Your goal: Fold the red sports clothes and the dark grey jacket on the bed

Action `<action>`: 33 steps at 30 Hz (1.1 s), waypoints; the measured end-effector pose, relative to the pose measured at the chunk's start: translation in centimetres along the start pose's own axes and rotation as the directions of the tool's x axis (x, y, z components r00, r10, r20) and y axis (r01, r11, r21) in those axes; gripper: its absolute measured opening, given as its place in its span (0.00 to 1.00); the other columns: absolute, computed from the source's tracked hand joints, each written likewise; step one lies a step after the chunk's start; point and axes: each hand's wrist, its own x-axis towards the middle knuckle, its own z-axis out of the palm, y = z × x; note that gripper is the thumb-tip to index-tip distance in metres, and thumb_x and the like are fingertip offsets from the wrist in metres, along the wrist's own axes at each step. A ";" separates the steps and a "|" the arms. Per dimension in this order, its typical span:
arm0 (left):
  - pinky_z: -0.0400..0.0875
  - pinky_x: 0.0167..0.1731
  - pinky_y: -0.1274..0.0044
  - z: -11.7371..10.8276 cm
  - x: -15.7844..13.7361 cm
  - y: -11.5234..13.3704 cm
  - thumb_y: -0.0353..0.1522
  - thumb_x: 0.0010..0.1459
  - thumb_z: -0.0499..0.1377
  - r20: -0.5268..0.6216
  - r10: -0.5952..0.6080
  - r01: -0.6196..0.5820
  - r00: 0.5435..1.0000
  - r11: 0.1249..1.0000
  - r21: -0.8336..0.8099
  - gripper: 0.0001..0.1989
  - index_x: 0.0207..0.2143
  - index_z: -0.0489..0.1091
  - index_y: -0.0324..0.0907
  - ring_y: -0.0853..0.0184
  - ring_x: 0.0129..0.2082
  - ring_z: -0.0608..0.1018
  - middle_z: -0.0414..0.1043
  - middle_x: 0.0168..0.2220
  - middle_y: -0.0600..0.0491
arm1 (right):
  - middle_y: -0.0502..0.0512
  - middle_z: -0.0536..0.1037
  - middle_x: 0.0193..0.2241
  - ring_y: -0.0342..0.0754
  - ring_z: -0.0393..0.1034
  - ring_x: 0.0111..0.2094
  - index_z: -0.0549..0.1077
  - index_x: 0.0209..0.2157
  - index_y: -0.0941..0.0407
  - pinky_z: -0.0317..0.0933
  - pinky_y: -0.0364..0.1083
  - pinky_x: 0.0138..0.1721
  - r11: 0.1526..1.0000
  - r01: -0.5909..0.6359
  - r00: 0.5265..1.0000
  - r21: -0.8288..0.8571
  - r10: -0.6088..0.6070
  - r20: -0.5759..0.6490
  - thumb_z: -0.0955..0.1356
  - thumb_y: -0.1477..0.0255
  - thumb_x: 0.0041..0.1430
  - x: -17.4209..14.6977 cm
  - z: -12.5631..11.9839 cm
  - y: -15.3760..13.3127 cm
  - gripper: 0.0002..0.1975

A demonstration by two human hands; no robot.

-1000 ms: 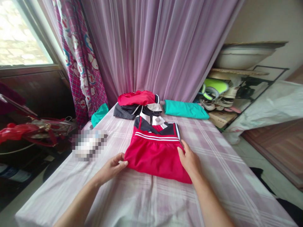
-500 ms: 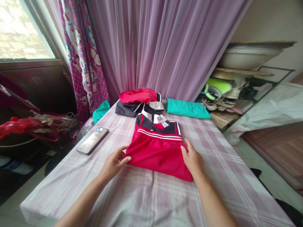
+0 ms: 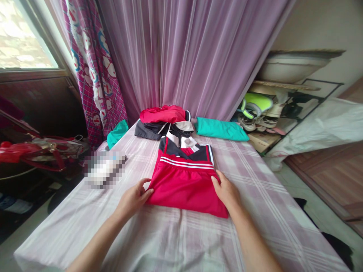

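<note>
Left hand (image 3: 132,197) and right hand (image 3: 227,190), apart, are touching opposite edges of the folded red garment (image 3: 183,189), grip unclear; the surface (image 3: 261,196) is stretching wide rightward.

1. Ahead of you, a purple curtain (image 3: 181,56) hangs behind the cloth-covered table (image 3: 255,211).
2. On your left, a window (image 3: 25,37) shows bright daylight.
3. On your right: pale wall (image 3: 309,26), shelf (image 3: 286,86), tiled floor (image 3: 312,209).

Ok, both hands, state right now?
Left hand: touching left edge of folded red garment; whether its grip is closed can't be told.
Right hand: touching right edge; grip also unclear.
</note>
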 end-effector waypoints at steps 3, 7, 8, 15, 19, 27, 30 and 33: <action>0.67 0.33 0.74 -1.5 0.2 1.0 0.44 0.60 0.52 -0.081 0.043 -0.028 0.996 0.983 0.180 0.24 0.55 0.66 0.46 0.63 0.32 0.77 0.77 0.33 0.54 | 0.63 0.74 0.54 0.56 0.71 0.51 0.68 0.60 0.56 0.64 0.53 0.52 0.996 0.089 0.987 -0.008 -0.089 -0.137 0.58 0.62 0.65 0.3 -0.8 -0.6 0.26; 0.66 0.54 0.67 -0.8 1.9 4.9 0.39 0.64 0.50 -0.192 0.362 -0.297 0.912 0.906 0.301 0.21 0.57 0.67 0.46 0.59 0.53 0.74 0.74 0.54 0.47 | 0.63 0.69 0.59 0.56 0.63 0.59 0.70 0.58 0.56 0.57 0.55 0.59 0.950 0.311 0.907 -0.032 -0.307 -0.287 0.59 0.63 0.66 0.6 -1.2 -3.5 0.24; 0.64 0.58 0.65 0.1 2.7 6.1 0.38 0.65 0.49 -0.176 0.437 -0.367 0.882 0.872 0.324 0.21 0.58 0.67 0.45 0.59 0.57 0.71 0.72 0.57 0.46 | 0.63 0.67 0.61 0.57 0.60 0.61 0.69 0.59 0.55 0.54 0.56 0.61 0.935 0.349 0.895 -0.054 -0.350 -0.275 0.59 0.63 0.66 0.5 -0.9 -4.4 0.24; 0.49 0.65 0.53 6.8 7.8 8.4 0.46 0.65 0.50 -0.069 0.478 -0.385 0.875 0.777 0.498 0.29 0.65 0.59 0.47 0.51 0.68 0.57 0.56 0.68 0.45 | 0.63 0.60 0.66 0.61 0.50 0.67 0.62 0.65 0.50 0.37 0.67 0.64 0.894 0.400 0.915 -0.202 -0.400 0.043 0.60 0.59 0.67 0.0 3.1 -6.9 0.27; 0.48 0.65 0.53 7.8 8.3 6.5 0.47 0.65 0.49 -0.113 0.498 -0.377 0.860 0.769 0.516 0.30 0.67 0.56 0.49 0.53 0.68 0.56 0.55 0.69 0.47 | 0.62 0.60 0.66 0.60 0.49 0.67 0.61 0.65 0.49 0.37 0.67 0.64 0.888 0.421 0.906 -0.182 -0.423 0.032 0.59 0.59 0.68 0.3 3.7 -6.1 0.27; 0.49 0.65 0.55 7.8 8.4 6.8 0.46 0.65 0.49 -0.137 0.481 -0.356 0.866 0.785 0.507 0.29 0.66 0.57 0.51 0.54 0.68 0.58 0.56 0.68 0.49 | 0.60 0.60 0.66 0.58 0.50 0.67 0.62 0.65 0.49 0.39 0.66 0.65 0.891 0.435 0.900 -0.127 -0.433 0.044 0.59 0.59 0.68 0.9 3.5 -5.9 0.26; 0.49 0.65 0.54 7.7 8.4 7.0 0.45 0.66 0.49 -0.133 0.460 -0.340 0.878 0.794 0.504 0.28 0.66 0.57 0.50 0.54 0.68 0.58 0.55 0.68 0.48 | 0.61 0.61 0.66 0.57 0.52 0.67 0.65 0.63 0.51 0.44 0.63 0.65 0.867 0.496 0.868 -0.058 -0.494 0.046 0.59 0.62 0.68 0.8 3.0 -5.0 0.25; 0.50 0.65 0.54 7.1 8.3 6.5 0.43 0.66 0.49 -0.095 0.466 -0.369 0.880 0.795 0.481 0.28 0.66 0.57 0.48 0.54 0.68 0.57 0.55 0.69 0.47 | 0.61 0.63 0.65 0.54 0.54 0.66 0.68 0.61 0.53 0.49 0.58 0.65 0.809 0.588 0.809 0.016 -0.588 0.007 0.60 0.63 0.67 0.1 2.3 -2.7 0.24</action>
